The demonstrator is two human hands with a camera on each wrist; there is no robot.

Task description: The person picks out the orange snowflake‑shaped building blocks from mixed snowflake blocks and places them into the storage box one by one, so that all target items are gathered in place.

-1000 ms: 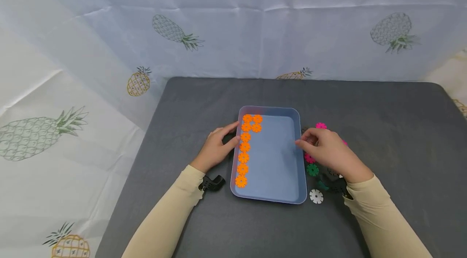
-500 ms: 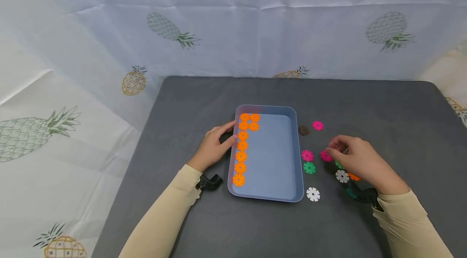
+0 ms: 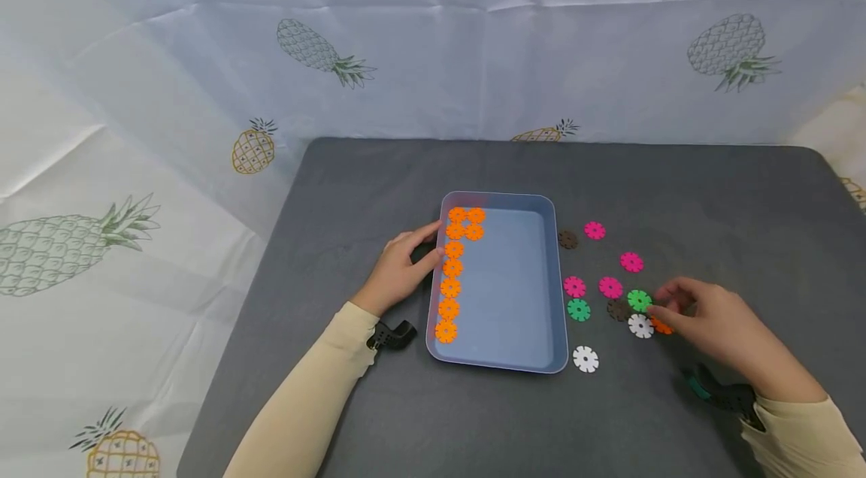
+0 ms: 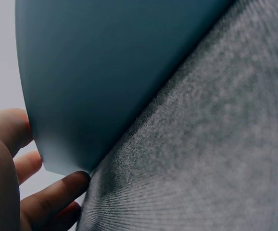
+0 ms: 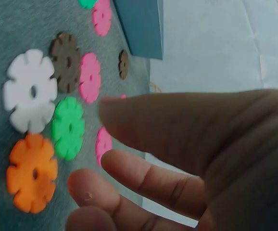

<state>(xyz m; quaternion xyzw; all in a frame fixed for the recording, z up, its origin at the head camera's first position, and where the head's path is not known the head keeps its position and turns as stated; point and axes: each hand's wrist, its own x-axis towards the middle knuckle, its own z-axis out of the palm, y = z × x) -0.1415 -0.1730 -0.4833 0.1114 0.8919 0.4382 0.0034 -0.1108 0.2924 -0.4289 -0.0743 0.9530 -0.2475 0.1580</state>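
Observation:
A shallow blue-grey tray point(image 3: 521, 282) lies on the dark table. Along its left side runs a column of orange notched flower discs point(image 3: 450, 287), with two more beside the top ones. My left hand point(image 3: 399, 267) rests at the tray's left wall, fingertips and thumb against it. To the right of the tray, my right hand point(image 3: 717, 320) hovers with thumb and fingers apart, holding nothing. Its fingertips are close over an orange disc point(image 5: 32, 173) and a bright green disc point(image 5: 68, 128). The white disc point(image 5: 31, 91) lies beside these, and the hand partly covers the orange disc in the head view.
Several pink discs point(image 3: 610, 288), brown discs point(image 3: 567, 239), a darker green disc point(image 3: 578, 310) and another white disc point(image 3: 585, 359) lie flat right of the tray. Behind the table hangs a pineapple-print cloth point(image 3: 433, 72). Each wrist wears a black camera mount point(image 3: 392, 335).
My right hand has moved from the tray's right edge rightward and toward me, to the orange disc, uncovering the loose discs. The left hand stays at the tray's wall.

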